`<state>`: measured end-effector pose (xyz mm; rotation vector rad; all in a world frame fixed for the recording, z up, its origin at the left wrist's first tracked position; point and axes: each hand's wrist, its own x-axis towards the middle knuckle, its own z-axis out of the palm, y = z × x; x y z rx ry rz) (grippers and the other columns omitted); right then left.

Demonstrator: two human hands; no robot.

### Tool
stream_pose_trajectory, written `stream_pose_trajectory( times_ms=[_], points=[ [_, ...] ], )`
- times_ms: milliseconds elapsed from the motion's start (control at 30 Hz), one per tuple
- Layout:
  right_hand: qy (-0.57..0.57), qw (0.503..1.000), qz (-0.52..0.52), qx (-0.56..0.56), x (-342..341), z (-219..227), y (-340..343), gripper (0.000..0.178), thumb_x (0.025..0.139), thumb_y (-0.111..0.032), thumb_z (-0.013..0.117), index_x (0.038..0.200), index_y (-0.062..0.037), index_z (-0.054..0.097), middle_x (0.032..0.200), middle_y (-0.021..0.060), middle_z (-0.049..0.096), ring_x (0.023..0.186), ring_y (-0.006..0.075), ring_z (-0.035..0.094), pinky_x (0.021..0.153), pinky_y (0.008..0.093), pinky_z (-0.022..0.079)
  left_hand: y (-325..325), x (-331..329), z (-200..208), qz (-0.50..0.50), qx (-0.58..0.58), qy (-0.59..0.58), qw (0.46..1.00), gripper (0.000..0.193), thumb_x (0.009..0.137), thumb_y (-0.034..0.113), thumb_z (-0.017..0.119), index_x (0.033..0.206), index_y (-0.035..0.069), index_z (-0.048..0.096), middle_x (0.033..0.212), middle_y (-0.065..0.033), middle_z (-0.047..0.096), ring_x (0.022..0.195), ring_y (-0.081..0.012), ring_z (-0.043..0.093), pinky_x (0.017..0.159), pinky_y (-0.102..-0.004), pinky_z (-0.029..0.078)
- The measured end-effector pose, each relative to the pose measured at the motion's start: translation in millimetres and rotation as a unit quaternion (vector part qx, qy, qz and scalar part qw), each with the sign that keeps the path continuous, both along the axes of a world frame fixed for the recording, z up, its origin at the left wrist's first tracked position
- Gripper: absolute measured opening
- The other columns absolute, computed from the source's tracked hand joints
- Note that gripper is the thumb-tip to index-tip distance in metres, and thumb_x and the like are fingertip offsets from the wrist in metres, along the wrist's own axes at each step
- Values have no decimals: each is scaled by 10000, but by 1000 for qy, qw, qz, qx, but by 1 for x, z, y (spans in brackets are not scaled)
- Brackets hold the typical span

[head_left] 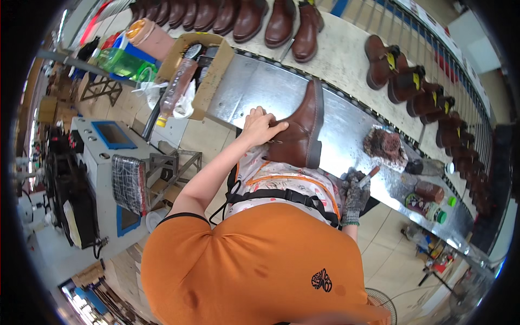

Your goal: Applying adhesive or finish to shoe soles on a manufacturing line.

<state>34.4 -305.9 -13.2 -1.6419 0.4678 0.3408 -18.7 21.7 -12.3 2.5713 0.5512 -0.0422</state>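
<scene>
A brown leather ankle boot [299,127] lies on its side at the near edge of the metal worktop, its toe pointing away and its sole to the right. My bare left hand [261,128] grips it at the left, with the thumb pressed on the leather. To the right of the boot, my right hand [355,196] wears a dirty grey knit glove. Its fingers close on a slim whitish stick with a reddish-brown end [370,176], perhaps a small brush or marker. That hand is apart from the boot.
A stained brown sponge or cloth [385,145] lies on the metal worktop [244,81]. Bottles with green caps [425,207] stand at right. A cardboard box [216,73] holds brushes at left. Several brown boots [279,24] line the conveyor beyond. A grey machine [100,162] stands left.
</scene>
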Motion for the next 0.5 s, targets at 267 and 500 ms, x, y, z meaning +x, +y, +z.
stream_pose_trajectory(
  times_ms=[267,500],
  points=[
    [-97,993,-21,60,25,-18,-17,210,868,-75,569,1053,-51,473,755,51,585,540,118,562,429,246,461,-21,11,35,44,-106,-71,991,488,679,430,742,770,-27,596,882,-175,485,895,-331,468,802,-395,413],
    [-121,991,-45,-27,35,-50,-25,162,830,-120,594,973,-47,569,672,35,589,517,115,552,469,267,442,-83,36,65,89,-351,-210,908,683,643,129,769,1216,45,406,1209,-218,473,1065,-272,521,883,-368,436]
  ],
)
